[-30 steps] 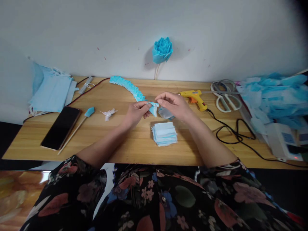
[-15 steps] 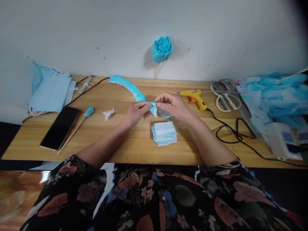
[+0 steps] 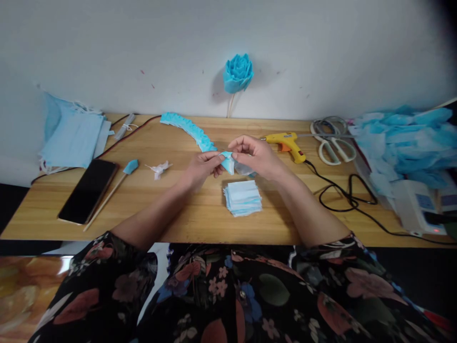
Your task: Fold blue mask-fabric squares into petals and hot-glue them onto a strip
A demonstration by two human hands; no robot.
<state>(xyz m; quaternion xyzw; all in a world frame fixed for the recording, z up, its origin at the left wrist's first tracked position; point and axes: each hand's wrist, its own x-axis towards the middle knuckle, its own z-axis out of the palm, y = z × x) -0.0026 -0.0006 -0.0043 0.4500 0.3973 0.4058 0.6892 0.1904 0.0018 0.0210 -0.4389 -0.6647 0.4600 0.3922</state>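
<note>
Pinching a folded piece (image 3: 228, 166) with left hand (image 3: 200, 169) and right hand (image 3: 256, 156) over the counter (image 3: 200, 219), on the stack's (image 3: 243, 197) far side, left of the glue gun (image 3: 286, 144), near the row (image 3: 190, 129).

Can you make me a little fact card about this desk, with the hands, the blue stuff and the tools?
Left grip: pinching a small blue-and-white piece
Right grip: at that piece's right edge; too small to tell if it pinches
Nearer the person: stack of blue-and-white rectangles
Picture's left: pile of masks, dark-screened phone, stick with a blue tip, white scrap
Picture's right: yellow glue gun, white-handled scissors, blue-and-white heap
Back: curved blue strip, blue flower on a stem
</note>
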